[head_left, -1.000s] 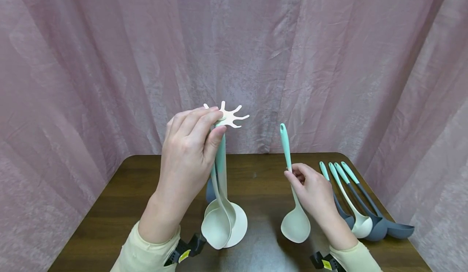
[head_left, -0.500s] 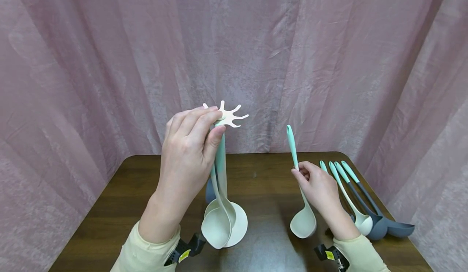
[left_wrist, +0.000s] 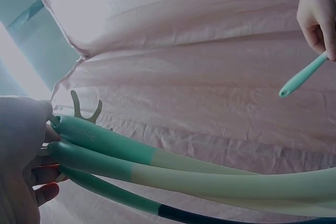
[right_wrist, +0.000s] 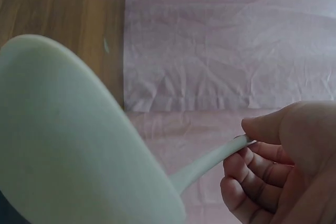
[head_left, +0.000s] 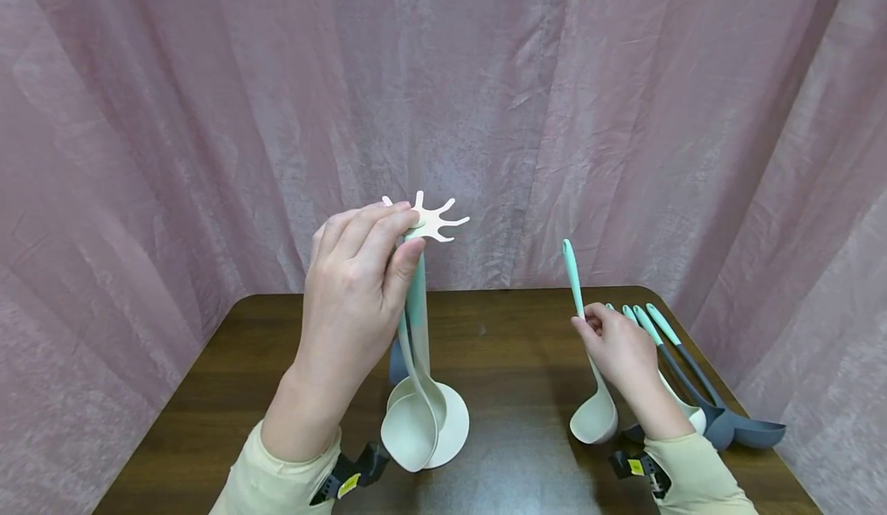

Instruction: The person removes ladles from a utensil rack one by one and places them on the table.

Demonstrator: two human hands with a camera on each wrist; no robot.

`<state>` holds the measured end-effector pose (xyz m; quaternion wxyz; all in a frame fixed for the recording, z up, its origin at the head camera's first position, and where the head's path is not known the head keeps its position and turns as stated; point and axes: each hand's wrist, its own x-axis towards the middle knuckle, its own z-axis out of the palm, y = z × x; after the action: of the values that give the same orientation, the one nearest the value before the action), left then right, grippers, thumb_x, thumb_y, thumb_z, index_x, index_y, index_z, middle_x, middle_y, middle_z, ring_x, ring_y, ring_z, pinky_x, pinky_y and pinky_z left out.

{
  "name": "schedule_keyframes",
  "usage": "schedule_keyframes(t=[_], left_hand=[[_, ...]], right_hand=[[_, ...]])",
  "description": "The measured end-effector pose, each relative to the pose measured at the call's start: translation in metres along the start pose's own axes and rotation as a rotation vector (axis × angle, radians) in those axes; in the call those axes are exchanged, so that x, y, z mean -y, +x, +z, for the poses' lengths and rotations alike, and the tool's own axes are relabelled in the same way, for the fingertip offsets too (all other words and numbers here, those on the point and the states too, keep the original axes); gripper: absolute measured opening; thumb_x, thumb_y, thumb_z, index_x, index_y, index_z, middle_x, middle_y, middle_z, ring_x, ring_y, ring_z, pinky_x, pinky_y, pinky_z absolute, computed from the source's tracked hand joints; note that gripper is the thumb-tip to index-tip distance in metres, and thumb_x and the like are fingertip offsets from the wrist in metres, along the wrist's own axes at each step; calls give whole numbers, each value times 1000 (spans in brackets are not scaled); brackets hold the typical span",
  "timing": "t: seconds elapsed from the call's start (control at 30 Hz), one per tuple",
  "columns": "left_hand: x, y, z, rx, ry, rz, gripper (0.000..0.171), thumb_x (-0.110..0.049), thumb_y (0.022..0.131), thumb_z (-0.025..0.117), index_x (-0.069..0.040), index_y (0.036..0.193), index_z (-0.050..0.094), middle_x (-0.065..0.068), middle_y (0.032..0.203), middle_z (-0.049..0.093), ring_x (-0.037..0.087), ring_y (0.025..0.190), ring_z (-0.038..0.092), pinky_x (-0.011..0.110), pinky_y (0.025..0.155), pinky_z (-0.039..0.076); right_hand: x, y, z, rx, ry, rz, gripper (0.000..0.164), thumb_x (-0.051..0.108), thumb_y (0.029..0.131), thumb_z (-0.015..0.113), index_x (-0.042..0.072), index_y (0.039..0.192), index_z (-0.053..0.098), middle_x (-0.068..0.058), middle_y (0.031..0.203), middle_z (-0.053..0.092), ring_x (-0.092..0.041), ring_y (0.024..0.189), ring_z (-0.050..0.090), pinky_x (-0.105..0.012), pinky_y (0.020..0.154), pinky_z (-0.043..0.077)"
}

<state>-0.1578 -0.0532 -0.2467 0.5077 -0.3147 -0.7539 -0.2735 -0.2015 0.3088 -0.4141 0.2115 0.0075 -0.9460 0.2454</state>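
Observation:
My left hand (head_left: 353, 269) grips the top of a cream utensil stand (head_left: 452, 421), fingers over the hub and thumb at its side. White hook arms (head_left: 438, 222) fan out past the fingertips. Pale ladles (head_left: 409, 432) with mint handles (left_wrist: 94, 158) hang from it, and a dark-blue utensil (head_left: 398, 362) hangs behind. On the right, my right hand (head_left: 620, 346) pinches a cream ladle (head_left: 594, 419) midway along its stem, mint handle up and bowl down. In the right wrist view, thumb and fingertips meet on its stem (right_wrist: 210, 163).
Several utensils lie side by side at the table's right, partly behind my right arm: a pale ladle (head_left: 696, 416) and dark-blue ones, including a ladle (head_left: 758, 433) at the edge. The brown wooden table (head_left: 277, 392) has a pink curtain (head_left: 443, 99) behind it.
My right hand has carried the ladle rightward, closer to the row of utensils, and now covers more of them. My left hand stays on the stand, almost still.

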Motion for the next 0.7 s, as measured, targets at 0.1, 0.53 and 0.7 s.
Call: schedule_keyframes(t=[0.1, 0.53, 0.7], left_hand=[[0, 0, 0, -3, -1, -2, 49, -44, 118, 52, -4, 128, 78, 11, 132, 77, 36, 129, 64, 54, 110, 47], [1, -1, 1, -9, 2, -6, 50, -45, 118, 51, -4, 127, 77, 11, 132, 77, 36, 129, 64, 54, 110, 46], [1, -1, 1, -11, -1, -7, 49, -45, 118, 51, -4, 126, 77, 11, 132, 77, 37, 129, 64, 54, 110, 46]], right_hand=[[-5, 2, -1, 4, -15, 4, 22, 26, 107, 74, 5, 113, 76, -5, 93, 78, -22, 73, 67, -42, 59, 49], [-20, 7, 0, 46, -67, 47, 22, 25, 106, 75, 3, 112, 76, -5, 89, 77, -22, 67, 63, -43, 56, 47], [-23, 8, 1, 57, -83, 45, 21, 24, 106, 75, 3, 109, 75, -6, 88, 77, -22, 66, 63, -43, 55, 47]])
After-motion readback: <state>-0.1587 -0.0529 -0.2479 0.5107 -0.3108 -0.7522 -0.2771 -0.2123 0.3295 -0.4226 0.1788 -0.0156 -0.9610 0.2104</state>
